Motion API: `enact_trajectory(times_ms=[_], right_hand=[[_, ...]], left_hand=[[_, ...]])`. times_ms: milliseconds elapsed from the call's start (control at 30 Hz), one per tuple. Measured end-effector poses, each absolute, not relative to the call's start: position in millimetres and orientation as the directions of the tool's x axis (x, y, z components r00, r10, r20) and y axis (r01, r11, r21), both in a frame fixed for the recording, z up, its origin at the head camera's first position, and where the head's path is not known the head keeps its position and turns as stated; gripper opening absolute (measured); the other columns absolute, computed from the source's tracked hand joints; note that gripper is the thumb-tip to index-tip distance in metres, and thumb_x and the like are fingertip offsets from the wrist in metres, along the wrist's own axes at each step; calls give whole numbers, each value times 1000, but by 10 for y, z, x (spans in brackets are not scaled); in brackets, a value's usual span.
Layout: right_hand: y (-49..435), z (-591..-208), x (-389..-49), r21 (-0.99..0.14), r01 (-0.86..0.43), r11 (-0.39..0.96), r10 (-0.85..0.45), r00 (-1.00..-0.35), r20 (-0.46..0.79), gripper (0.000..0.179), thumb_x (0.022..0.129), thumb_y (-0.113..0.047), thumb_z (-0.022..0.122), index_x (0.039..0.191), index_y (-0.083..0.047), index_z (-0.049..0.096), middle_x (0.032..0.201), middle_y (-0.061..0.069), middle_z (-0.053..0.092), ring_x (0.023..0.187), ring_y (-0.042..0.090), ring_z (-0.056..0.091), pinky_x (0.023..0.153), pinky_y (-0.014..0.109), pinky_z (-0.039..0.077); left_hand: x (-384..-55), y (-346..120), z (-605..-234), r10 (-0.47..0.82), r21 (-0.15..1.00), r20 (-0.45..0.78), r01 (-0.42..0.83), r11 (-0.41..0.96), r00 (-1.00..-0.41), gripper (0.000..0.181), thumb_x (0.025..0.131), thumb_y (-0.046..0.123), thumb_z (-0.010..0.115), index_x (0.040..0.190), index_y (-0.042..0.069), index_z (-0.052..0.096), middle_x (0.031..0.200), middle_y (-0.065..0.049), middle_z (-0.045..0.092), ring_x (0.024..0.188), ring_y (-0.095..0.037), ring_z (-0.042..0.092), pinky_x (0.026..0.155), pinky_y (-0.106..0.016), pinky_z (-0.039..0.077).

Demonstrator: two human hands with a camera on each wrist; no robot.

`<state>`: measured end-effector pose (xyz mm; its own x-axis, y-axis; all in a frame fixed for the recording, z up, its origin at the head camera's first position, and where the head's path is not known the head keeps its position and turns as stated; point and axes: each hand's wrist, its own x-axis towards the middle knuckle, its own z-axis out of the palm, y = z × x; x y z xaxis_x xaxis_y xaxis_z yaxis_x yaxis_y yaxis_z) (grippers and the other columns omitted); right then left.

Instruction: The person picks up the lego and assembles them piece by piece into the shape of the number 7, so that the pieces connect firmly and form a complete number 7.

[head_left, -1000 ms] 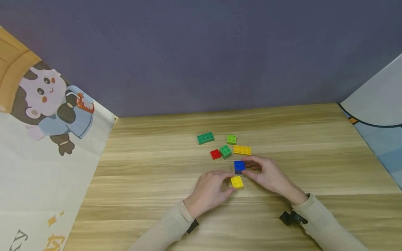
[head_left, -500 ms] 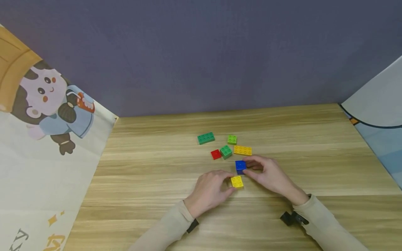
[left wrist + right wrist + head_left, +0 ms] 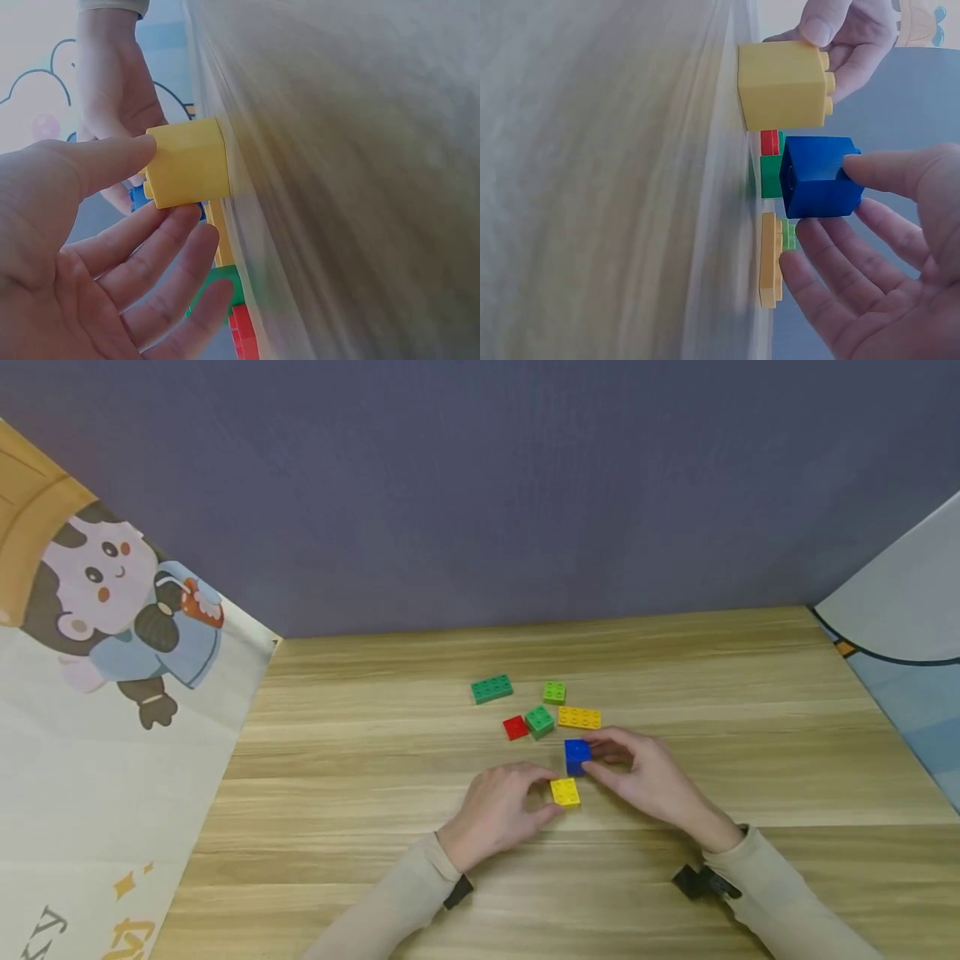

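Observation:
My left hand [image 3: 498, 814] pinches a square yellow toy brick [image 3: 565, 792] between thumb and fingers. In the left wrist view the brick [image 3: 189, 163] stands against the tabletop with its studs up. Just beyond and to the right, my right hand [image 3: 648, 777] holds a square blue toy brick [image 3: 577, 757] by thumb and fingertips. The right wrist view has the blue brick [image 3: 821, 178] raised a little off the table, slightly tilted, part of its underside showing. The two bricks are close but apart.
Behind the hands lie a red flat piece [image 3: 515, 727], a green square brick [image 3: 539, 721], a long yellow-orange plate [image 3: 580, 717], a lime brick [image 3: 554, 692] and a long dark-green brick [image 3: 491, 688]. The wooden table [image 3: 337, 760] ends at a dark wall [image 3: 480, 493].
The blue brick has shifted slightly right and tilted, with my right hand moving along with it. My left hand and the yellow brick have stayed nearly in place.

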<state>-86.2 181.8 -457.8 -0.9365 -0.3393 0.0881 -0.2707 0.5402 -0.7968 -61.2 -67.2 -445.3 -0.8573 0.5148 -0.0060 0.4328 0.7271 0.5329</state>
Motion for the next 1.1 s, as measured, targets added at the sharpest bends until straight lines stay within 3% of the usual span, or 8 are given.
enact_trajectory(times_ms=[467, 867, 1100], right_hand=[[1832, -4476, -823, -806, -318, 499, -314, -933, 174, 36, 93, -10, 83, 128, -8, 73, 123, 12, 78, 104, 27, 78, 91, 47, 64], [1771, -4470, -778, -811, -356, 465, -331, -919, 213, 38, 91, -6, 84, 128, -9, 74, 124, 9, 78, 102, 22, 78, 90, 45, 64], [1727, -4530, -760, -802, -397, 447, -363, -900, 243, 37, 91, -7, 85, 127, -12, 74, 124, 5, 78, 102, 17, 77, 90, 44, 64]], left_hand=[[-704, -725, -4439, 486, 562, -30, 388, 731, -873, 40, 98, 37, 79, 133, 17, 75, 131, 0, 77, 113, -14, 73, 93, -32, 58], [-782, -735, -4442, 458, 600, -62, 333, 727, -887, 40, 96, 36, 81, 131, 19, 76, 116, 3, 80, 90, -7, 67, 75, -20, 49], [-803, -741, -4465, 458, 612, -39, 342, 714, -888, 39, 95, 37, 82, 129, 18, 77, 117, 2, 81, 93, -8, 72, 74, -20, 50]])
